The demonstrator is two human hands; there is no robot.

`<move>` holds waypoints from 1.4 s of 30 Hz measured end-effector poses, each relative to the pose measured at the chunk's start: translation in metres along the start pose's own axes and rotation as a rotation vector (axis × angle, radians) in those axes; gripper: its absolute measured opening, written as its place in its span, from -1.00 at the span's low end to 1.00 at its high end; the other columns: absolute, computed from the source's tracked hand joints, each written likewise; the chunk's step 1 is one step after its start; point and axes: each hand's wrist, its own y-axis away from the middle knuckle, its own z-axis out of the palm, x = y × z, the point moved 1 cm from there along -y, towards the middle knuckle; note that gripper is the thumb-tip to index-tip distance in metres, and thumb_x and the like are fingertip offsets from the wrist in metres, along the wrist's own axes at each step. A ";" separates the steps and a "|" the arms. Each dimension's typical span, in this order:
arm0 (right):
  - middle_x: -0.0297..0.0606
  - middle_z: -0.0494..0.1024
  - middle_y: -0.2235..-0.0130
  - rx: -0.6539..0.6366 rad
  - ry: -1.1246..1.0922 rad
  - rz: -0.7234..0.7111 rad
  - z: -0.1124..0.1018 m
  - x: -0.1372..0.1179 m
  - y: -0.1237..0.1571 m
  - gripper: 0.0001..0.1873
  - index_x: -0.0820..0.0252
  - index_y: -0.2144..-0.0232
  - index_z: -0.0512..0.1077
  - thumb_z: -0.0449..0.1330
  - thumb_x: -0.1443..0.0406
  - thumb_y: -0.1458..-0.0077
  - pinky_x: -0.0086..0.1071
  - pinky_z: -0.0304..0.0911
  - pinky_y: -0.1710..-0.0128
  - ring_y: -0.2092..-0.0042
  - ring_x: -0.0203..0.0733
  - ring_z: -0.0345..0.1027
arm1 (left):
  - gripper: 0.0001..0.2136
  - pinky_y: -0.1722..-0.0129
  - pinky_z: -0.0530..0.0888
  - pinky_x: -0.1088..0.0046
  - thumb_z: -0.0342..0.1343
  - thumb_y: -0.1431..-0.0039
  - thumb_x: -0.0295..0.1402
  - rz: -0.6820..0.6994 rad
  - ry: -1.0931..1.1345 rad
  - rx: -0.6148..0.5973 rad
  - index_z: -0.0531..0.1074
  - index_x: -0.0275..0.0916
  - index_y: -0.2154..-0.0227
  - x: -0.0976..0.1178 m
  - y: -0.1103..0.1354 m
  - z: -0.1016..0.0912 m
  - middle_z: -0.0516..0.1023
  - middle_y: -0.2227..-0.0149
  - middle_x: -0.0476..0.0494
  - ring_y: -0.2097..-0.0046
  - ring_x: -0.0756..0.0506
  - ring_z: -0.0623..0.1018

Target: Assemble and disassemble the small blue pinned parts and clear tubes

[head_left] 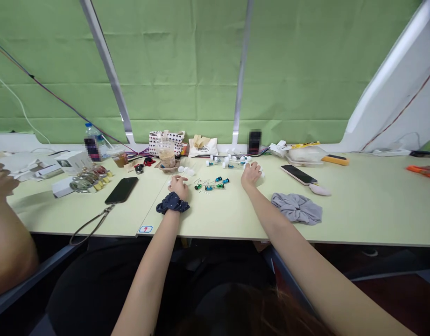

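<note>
My left hand (179,186) rests low over the table, a dark dotted scrunchie (172,203) around its wrist. Its fingers look apart, with no held item visible; small white round pieces (186,171) lie just beyond. To its right, several blue and green small parts with thin metal stems (215,185) are scattered between my hands. My right hand (251,175) reaches farther out, its fingers curled down among white caps. What they grip, if anything, is hidden. Beside it lies a group of white-capped pieces with blue parts (224,162).
A black phone (121,190) with a strap and glass bottles (90,180) lie left. An iced drink cup (166,153) stands behind my left hand. Right are another phone (299,174), a grey scrunchie (297,208) and a yellow-orange device (335,160). Another person's arm (8,233) enters left.
</note>
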 end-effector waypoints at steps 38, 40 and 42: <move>-0.31 0.39 0.63 -0.548 -0.969 -0.219 -0.028 -0.063 0.037 -0.50 0.24 0.51 0.44 0.03 -0.06 -0.11 -0.45 0.15 0.47 0.54 -0.27 0.27 | -0.45 -0.17 0.03 0.07 0.03 -0.14 -0.04 0.445 -0.059 -0.031 0.21 -0.16 -0.14 0.028 0.013 -0.007 0.33 -0.13 -0.28 -0.17 -0.28 0.25; -0.33 0.34 0.68 -0.659 -1.021 -0.120 -0.028 -0.070 0.045 -0.49 0.26 0.53 0.43 0.04 -0.06 -0.11 -0.47 0.07 0.57 0.61 -0.32 0.20 | -0.56 -0.08 0.14 0.15 0.02 -0.17 -0.07 0.458 -0.028 -0.073 0.30 -0.17 -0.04 0.027 0.011 -0.004 0.42 -0.03 -0.25 -0.09 -0.24 0.32; -0.36 0.28 0.71 -0.748 -1.063 -0.018 -0.029 -0.073 0.050 -0.48 0.28 0.52 0.44 0.04 -0.06 -0.11 -0.47 -0.03 0.65 0.67 -0.36 0.10 | -0.64 0.00 0.18 0.20 0.02 -0.18 -0.10 0.457 -0.003 -0.115 0.34 -0.18 0.04 0.025 0.009 -0.001 0.47 0.07 -0.22 -0.02 -0.23 0.36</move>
